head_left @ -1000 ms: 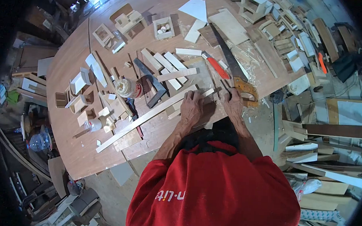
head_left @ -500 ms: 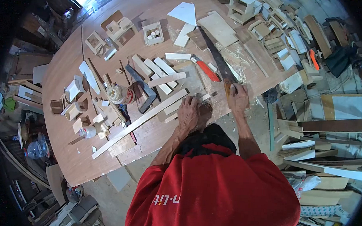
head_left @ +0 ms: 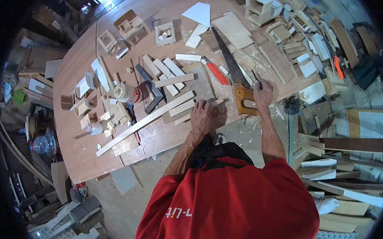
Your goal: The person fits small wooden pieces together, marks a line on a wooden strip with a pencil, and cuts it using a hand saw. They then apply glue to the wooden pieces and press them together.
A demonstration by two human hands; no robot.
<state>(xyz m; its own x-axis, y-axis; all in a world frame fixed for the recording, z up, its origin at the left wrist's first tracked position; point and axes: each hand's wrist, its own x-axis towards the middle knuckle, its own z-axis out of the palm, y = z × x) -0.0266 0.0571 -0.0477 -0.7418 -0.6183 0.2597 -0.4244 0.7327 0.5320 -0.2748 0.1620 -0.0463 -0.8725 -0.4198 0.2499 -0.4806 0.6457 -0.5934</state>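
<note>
My left hand (head_left: 201,116) is at the table's near edge, its fingers curled down over a narrow wood strip (head_left: 183,118) that partly disappears under it. My right hand (head_left: 263,93) is closed on a thin dark pencil-like stick (head_left: 255,75), whose end points away from me. Just left of that hand, a handsaw (head_left: 243,96) lies flat, its yellowish wooden handle towards me and its dark blade pointing to the far side. A red utility knife (head_left: 217,73) lies between the saw and several short wood strips (head_left: 164,69).
A long wood strip (head_left: 144,124) stretches across the near left of the table (head_left: 70,157). A dark try square (head_left: 152,94) and a glue jar (head_left: 127,93) stand beyond it. Small wooden models (head_left: 85,84) sit at the left. Shavings and thin boards (head_left: 233,29) cover the right side.
My right hand has let go of the saw handle, moved slightly right, and now holds the thin dark stick. The saw lies on the table. My left hand stays nearly in place.
</note>
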